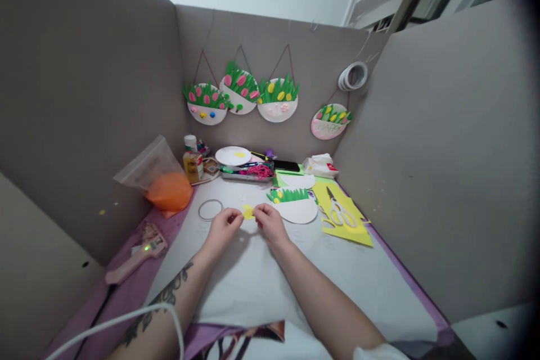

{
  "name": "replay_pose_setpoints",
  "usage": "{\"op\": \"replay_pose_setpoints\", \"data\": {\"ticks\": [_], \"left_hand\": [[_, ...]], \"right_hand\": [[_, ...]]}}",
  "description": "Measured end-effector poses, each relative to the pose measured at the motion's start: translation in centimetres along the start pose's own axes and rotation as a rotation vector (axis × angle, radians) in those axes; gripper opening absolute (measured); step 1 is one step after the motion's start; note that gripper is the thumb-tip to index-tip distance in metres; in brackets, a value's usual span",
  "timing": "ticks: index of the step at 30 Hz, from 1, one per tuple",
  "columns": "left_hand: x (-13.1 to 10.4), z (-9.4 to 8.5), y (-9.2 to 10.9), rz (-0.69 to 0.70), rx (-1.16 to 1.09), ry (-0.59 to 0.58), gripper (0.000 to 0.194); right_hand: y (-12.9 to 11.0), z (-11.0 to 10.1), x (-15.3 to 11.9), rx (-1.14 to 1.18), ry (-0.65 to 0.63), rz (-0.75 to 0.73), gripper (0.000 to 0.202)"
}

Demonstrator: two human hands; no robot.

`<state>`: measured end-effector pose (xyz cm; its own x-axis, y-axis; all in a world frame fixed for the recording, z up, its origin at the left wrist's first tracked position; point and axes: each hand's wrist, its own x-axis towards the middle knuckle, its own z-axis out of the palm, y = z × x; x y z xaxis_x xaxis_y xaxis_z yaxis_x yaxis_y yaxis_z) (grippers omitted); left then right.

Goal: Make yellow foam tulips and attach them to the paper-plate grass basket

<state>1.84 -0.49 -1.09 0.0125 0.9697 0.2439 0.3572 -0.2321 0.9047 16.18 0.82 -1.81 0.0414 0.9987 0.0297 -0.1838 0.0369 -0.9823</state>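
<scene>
A small yellow paper piece (248, 212) is held between my two hands above the white-covered table. My left hand (226, 225) pinches at its left side, fingers closed together. At its right side the fingertips of my right hand (270, 223) are closed on it. Just beyond my right hand lies a white paper plate pocket (297, 212) with green paper grass (294, 195) and yellow paper flowers along its top. A thin ring (210, 210) rests to the left of my left hand.
White-handled scissors (341, 215) lie on yellow paper (353, 230) at right. A pink glue gun (137, 260) with a lit green light sits at left, near an orange-filled bag (169, 191). Behind stand a bottle (193, 163), a supply tray (247, 176) and a white plate (228, 155). Decorated plates (277, 109) hang on the wall.
</scene>
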Motion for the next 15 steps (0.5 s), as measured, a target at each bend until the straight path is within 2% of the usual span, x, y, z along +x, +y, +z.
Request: {"op": "replay_pose_setpoints", "data": {"ticks": [2,5,7,9,12,13,15], "left_hand": [[0.0,-0.3,0.3,0.002,-0.014,-0.043,0.018],[-0.1,-0.6,0.5,-0.037,-0.126,-0.17,0.019],[-0.3,-0.6,0.6,-0.073,-0.19,-0.206,0.021],[-0.5,-0.2,0.7,-0.126,-0.204,-0.197,0.023],[-0.5,1.0,1.0,-0.155,-0.184,-0.202,0.023],[-0.4,1.6,1.3,-0.146,-0.176,-0.212,0.023],[-0.2,2.7,1.8,-0.122,-0.167,-0.217,0.022]], "right_hand": [[-0.2,-0.4,-0.1,-0.057,-0.062,-0.016,0.009],[-0.6,-1.2,-0.1,-0.02,-0.213,0.067,0.01],[-1.3,-2.1,0.1,-0.025,-0.259,0.073,0.012],[-2.3,-3.8,0.5,-0.075,-0.191,0.009,0.012],[-4.0,-7.1,1.1,-0.141,0.026,-0.076,0.011],[-4.3,-8.1,1.2,-0.167,0.061,-0.083,0.011],[-4.5,-9.5,1.0,-0.185,0.041,-0.068,0.013]]}}
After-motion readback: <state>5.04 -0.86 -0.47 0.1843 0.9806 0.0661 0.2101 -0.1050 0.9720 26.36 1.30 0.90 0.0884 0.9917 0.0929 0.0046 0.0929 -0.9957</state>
